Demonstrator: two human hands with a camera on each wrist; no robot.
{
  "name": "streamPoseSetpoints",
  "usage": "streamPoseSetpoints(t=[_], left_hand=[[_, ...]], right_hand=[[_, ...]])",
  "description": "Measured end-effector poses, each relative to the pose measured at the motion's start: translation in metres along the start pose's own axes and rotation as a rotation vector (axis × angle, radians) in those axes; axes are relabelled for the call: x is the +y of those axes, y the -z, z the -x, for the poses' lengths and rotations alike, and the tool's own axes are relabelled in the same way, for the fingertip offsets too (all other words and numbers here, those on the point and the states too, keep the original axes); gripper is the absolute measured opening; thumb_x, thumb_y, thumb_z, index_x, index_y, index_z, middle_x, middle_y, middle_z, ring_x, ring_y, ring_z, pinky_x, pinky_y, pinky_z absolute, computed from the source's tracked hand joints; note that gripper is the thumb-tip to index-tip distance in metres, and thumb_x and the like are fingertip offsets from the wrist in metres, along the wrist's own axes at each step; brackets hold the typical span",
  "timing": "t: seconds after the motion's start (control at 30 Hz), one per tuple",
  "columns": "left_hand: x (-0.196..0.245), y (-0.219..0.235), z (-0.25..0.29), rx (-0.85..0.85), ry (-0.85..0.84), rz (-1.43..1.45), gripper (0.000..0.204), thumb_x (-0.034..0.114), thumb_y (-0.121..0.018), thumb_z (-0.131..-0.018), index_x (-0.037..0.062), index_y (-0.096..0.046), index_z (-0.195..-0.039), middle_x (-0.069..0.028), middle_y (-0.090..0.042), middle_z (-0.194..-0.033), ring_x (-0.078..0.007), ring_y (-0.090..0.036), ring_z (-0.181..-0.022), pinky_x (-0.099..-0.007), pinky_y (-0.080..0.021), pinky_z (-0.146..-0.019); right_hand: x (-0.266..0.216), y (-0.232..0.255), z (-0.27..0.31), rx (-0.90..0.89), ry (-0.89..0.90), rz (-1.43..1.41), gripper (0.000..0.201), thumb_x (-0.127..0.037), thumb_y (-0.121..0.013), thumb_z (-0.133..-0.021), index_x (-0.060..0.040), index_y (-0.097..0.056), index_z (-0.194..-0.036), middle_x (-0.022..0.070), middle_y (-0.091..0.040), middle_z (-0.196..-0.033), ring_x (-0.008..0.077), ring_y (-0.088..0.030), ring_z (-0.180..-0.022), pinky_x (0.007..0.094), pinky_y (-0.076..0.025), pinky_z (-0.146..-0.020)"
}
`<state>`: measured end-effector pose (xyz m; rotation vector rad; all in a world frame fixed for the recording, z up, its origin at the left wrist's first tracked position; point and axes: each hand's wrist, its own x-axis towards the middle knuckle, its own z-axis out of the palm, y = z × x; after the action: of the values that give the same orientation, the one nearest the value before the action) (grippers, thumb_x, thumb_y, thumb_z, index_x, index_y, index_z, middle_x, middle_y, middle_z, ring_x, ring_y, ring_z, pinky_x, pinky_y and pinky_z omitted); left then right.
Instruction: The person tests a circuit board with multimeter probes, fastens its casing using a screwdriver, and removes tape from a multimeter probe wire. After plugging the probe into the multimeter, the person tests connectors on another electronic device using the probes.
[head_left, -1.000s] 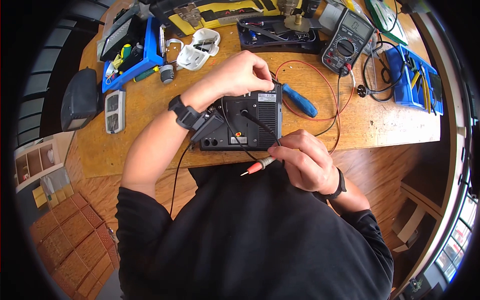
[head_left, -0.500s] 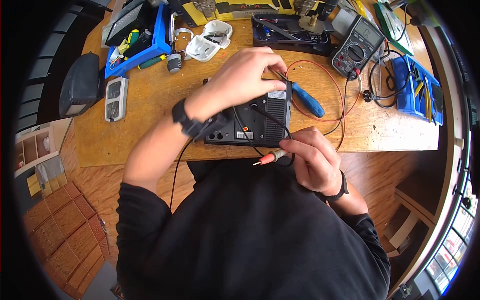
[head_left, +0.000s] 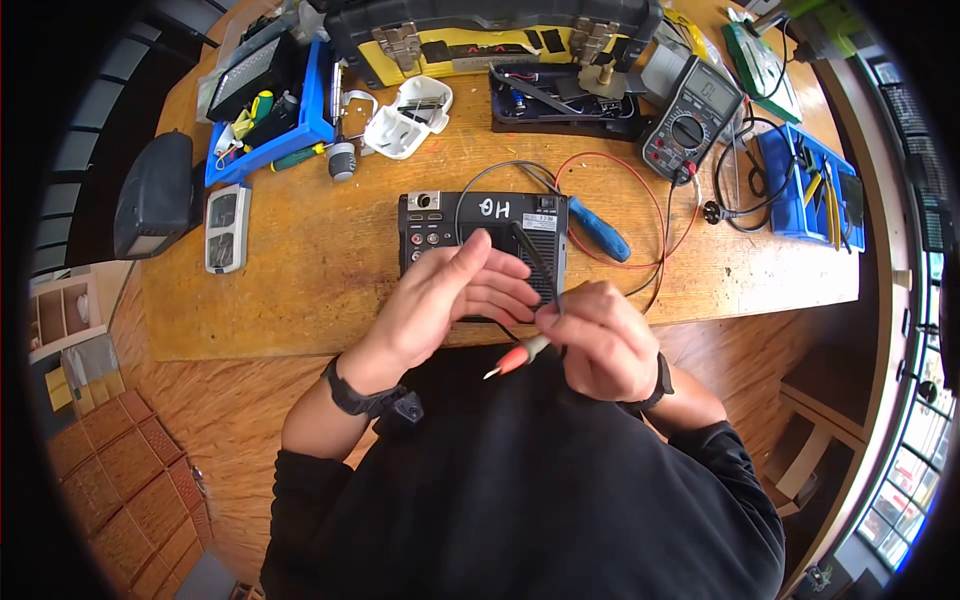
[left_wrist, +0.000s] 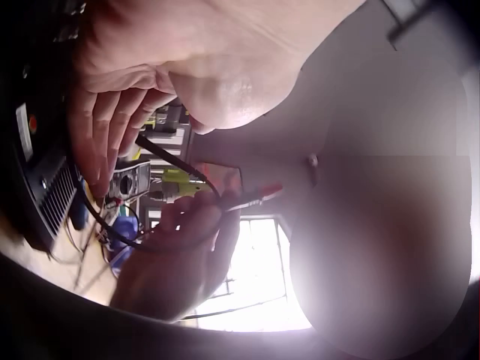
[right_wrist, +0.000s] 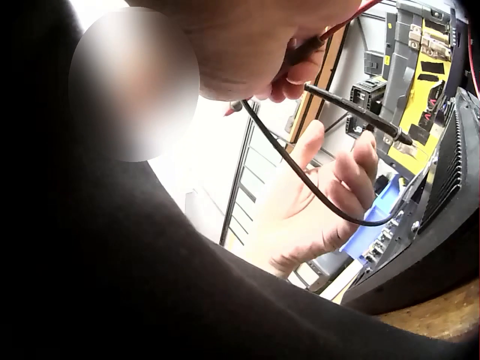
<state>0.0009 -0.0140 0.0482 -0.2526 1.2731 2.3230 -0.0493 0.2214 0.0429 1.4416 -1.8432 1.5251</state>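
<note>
On the table lies a black electronic device [head_left: 490, 210] marked "HQ", with sockets and a vent grille. My left hand [head_left: 440, 300] hovers over its near part, palm turned inward, fingers loosely straight and holding nothing. Close beside it, my right hand [head_left: 610, 340] pinches a cable end with a grey collar, red-orange front and pale pointed tip [head_left: 510, 360]. A slim black rod [right_wrist: 360, 114], like a test probe, also juts from the right fingers toward the device. In the right wrist view, a black cable [right_wrist: 300, 176] runs from the red-tipped end to the device.
A blue-handled screwdriver [head_left: 600, 230] lies right of the device, inside loops of red lead [head_left: 655, 185]. Behind stand a multimeter [head_left: 695, 115], an opened dark casing [head_left: 560, 100] and a yellow-black toolbox [head_left: 480, 50]. Blue bins [head_left: 815, 190] flank both sides; a white case [head_left: 405, 120] sits open.
My left hand has left the device's far right corner, drawn back toward my body and opened out. The device's far side is uncovered. My right hand still holds the red-tipped cable end.
</note>
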Motion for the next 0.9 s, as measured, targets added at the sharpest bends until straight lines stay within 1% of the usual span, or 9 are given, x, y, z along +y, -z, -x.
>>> streamPoseSetpoints(t=[0.13,0.27,0.33,0.4,0.47,0.53,0.6,0.77,0.9], left_hand=[[0.000,-0.020,-0.015,-0.037,0.075,0.210,0.047,0.038,-0.050,-0.117,-0.0048,-0.067,-0.129,-0.0198,-0.077,-0.118,-0.0271,-0.077,-0.108,-0.0416,-0.061,-0.099],[0.007,-0.027,-0.021,0.104,-0.168,0.207,0.036,0.025,-0.060,-0.114,-0.0063,-0.064,-0.130,-0.0143,-0.076,-0.112,-0.0236,-0.074,-0.101,-0.0390,-0.060,-0.094],[0.027,-0.021,-0.014,0.094,-0.388,0.153,0.035,0.025,-0.058,-0.115,-0.0055,-0.064,-0.130,-0.0054,-0.069,-0.096,-0.0161,-0.068,-0.084,-0.0315,-0.057,-0.077],[0.049,-0.012,0.002,0.061,-0.574,0.201,0.035,0.022,-0.052,-0.117,-0.0076,-0.062,-0.132,0.0016,-0.053,-0.080,-0.0086,-0.051,-0.069,-0.0265,-0.043,-0.062],[0.058,-0.003,0.020,0.128,-0.757,-0.218,0.035,0.022,-0.052,-0.118,-0.0087,-0.066,-0.129,0.0060,-0.045,-0.070,-0.0041,-0.035,-0.060,-0.0229,-0.029,-0.055],[0.045,-0.008,0.037,0.423,-0.636,-0.715,0.027,0.017,-0.061,-0.114,-0.0062,-0.072,-0.121,0.0041,-0.059,-0.073,-0.0038,-0.045,-0.060,-0.0219,-0.034,-0.056],[0.027,-0.021,0.033,0.405,-0.610,-0.978,0.016,0.010,-0.070,-0.108,-0.0036,-0.074,-0.114,-0.0068,-0.077,-0.086,-0.0125,-0.067,-0.069,-0.0281,-0.050,-0.063],[-0.001,-0.017,0.014,0.438,-0.778,-1.179,0.012,0.008,-0.073,-0.104,-0.0037,-0.073,-0.107,-0.0165,-0.073,-0.083,-0.0290,-0.071,-0.067,-0.0362,-0.052,-0.061],[-0.001,-0.015,0.015,0.447,-0.774,-1.172,0.010,0.005,-0.072,-0.103,-0.0037,-0.073,-0.108,-0.0176,-0.072,-0.082,-0.0310,-0.071,-0.068,-0.0373,-0.053,-0.062]], right_hand=[[0.005,-0.006,0.000,-0.074,0.134,0.057,0.043,0.009,-0.076,-0.074,0.0078,-0.074,-0.118,0.0164,-0.070,-0.101,0.0281,-0.069,-0.083,0.0375,-0.059,-0.071],[0.000,0.002,0.004,-0.155,0.083,0.108,0.044,0.007,-0.074,-0.076,0.0071,-0.074,-0.120,0.0161,-0.070,-0.102,0.0281,-0.069,-0.085,0.0375,-0.059,-0.073],[-0.001,0.005,0.007,-0.144,0.053,0.153,0.045,0.010,-0.073,-0.079,0.0072,-0.072,-0.124,0.0163,-0.071,-0.105,0.0276,-0.069,-0.086,0.0375,-0.058,-0.074],[-0.001,0.007,0.012,-0.119,-0.159,0.322,0.048,0.015,-0.070,-0.082,0.0076,-0.069,-0.129,0.0169,-0.071,-0.107,0.0286,-0.069,-0.086,0.0365,-0.057,-0.075],[0.001,0.012,0.017,-0.136,-0.285,0.337,0.044,0.017,-0.069,-0.087,0.0066,-0.068,-0.131,0.0185,-0.071,-0.108,0.0328,-0.070,-0.089,0.0384,-0.057,-0.077],[0.004,0.012,0.017,-0.039,-0.440,0.297,0.037,0.014,-0.070,-0.091,0.0047,-0.069,-0.128,0.0198,-0.070,-0.108,0.0364,-0.071,-0.092,0.0413,-0.058,-0.079],[0.001,0.013,0.013,-0.011,-0.490,0.291,0.031,0.011,-0.070,-0.096,0.0040,-0.069,-0.126,0.0191,-0.071,-0.108,0.0365,-0.072,-0.092,0.0429,-0.058,-0.079],[0.002,0.008,0.005,0.054,-0.486,0.233,0.030,0.011,-0.070,-0.095,0.0037,-0.071,-0.124,0.0179,-0.073,-0.104,0.0328,-0.073,-0.087,0.0383,-0.059,-0.075],[0.004,0.009,0.004,0.130,-0.480,0.233,0.028,0.012,-0.070,-0.095,0.0044,-0.072,-0.121,0.0170,-0.073,-0.102,0.0289,-0.074,-0.086,0.0344,-0.059,-0.075]])
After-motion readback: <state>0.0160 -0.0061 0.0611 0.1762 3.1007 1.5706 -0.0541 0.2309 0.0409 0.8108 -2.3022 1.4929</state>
